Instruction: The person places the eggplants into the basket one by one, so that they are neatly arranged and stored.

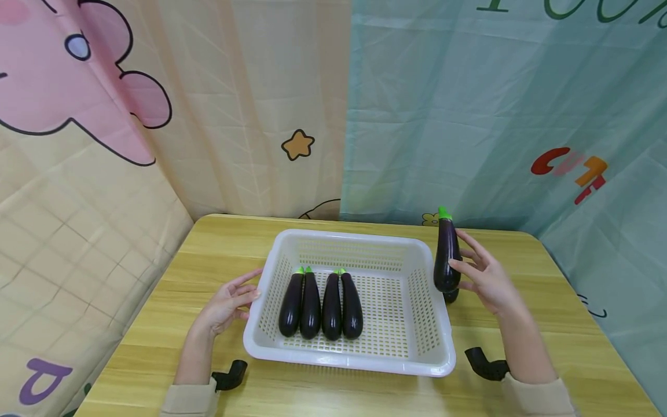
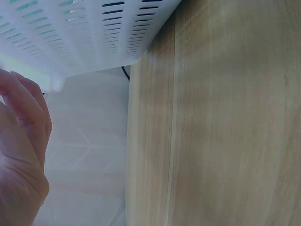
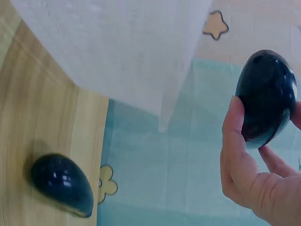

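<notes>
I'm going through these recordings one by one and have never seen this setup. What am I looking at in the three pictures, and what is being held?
No machine here: a person works with bare hands and wears three cameras. The big picture comes from the head and looks down at a wooden table. The other two come from the wrists.

On the table stands a white basket with four eggplants lying side by side. The left hand rests with straight fingers against the basket's left rim. The right hand holds a fifth eggplant upright beside the basket; its wrist view shows the rounded end between the fingers. Another eggplant lies on the table under it.
</notes>
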The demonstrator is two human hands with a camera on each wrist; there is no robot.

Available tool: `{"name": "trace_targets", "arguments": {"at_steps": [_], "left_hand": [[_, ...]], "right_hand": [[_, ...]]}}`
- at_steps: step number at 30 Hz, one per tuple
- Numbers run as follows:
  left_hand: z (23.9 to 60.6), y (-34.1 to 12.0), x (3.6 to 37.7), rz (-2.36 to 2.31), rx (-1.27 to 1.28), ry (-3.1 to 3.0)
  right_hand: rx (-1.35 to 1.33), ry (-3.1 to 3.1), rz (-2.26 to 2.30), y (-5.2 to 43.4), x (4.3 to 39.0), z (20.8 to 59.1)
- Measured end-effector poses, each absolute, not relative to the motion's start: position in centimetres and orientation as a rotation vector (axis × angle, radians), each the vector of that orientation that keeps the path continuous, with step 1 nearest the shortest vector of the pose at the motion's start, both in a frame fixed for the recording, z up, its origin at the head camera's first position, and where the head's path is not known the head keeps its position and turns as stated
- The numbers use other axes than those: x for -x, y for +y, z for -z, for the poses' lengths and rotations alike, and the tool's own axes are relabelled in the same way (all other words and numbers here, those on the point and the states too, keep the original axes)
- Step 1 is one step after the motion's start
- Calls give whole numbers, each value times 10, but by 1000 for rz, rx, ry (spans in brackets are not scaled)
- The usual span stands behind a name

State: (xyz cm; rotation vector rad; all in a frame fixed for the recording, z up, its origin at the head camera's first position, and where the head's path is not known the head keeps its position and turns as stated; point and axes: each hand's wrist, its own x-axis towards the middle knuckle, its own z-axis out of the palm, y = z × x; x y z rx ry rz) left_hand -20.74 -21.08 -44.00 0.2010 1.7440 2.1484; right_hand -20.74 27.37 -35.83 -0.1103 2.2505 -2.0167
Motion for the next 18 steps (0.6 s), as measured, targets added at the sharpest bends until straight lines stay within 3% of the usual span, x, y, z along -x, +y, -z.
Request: {"name": "trace_targets", "arguments": {"at_steps": [18], "left_hand": [[439,-210,208,-2131,-171,1787]], "right_hand": [[133,2164,1838,213,205,383]]}}
